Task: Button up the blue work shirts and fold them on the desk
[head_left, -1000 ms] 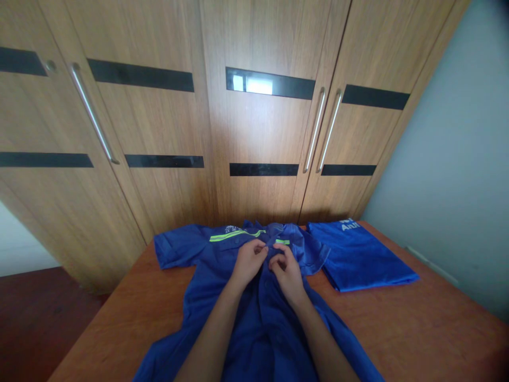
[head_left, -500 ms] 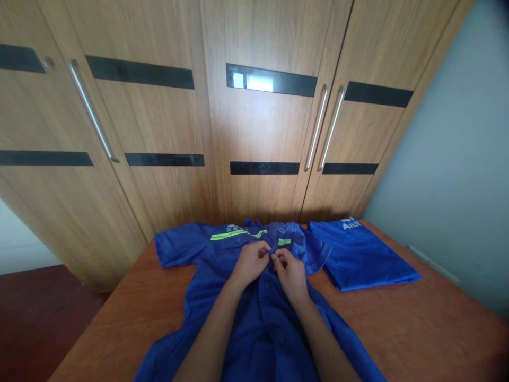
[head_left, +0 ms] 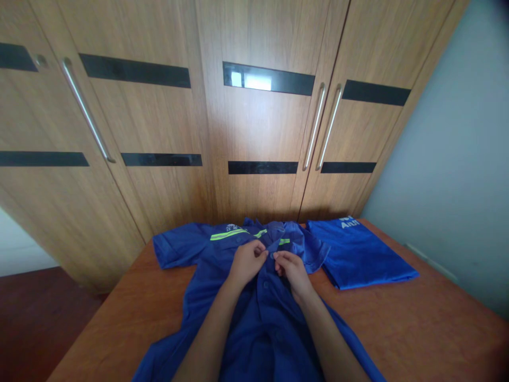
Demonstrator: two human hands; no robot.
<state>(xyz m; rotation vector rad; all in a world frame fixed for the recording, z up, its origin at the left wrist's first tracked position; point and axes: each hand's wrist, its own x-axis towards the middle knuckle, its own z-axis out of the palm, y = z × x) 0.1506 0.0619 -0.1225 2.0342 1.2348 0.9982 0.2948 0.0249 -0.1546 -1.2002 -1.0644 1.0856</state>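
A blue short-sleeved shirt (head_left: 191,249) with a lime-green stripe across the chest lies spread out, front up, on a brown wooden table (head_left: 417,323). My left hand (head_left: 245,261) and my right hand (head_left: 292,268) meet at the shirt's button line just below the collar. Both hands are closed in a pinch on the fabric edges there, with the fingertips almost touching. Small buttons show on the placket below my hands.
A second blue garment (head_left: 358,254) with white lettering lies folded at the table's back right. A wooden wardrobe (head_left: 254,132) with long metal handles stands right behind the table. A grey wall (head_left: 457,159) runs along the right side.
My hands have stayed at the top of the placket, with only small finger movements. The view has shifted slightly.
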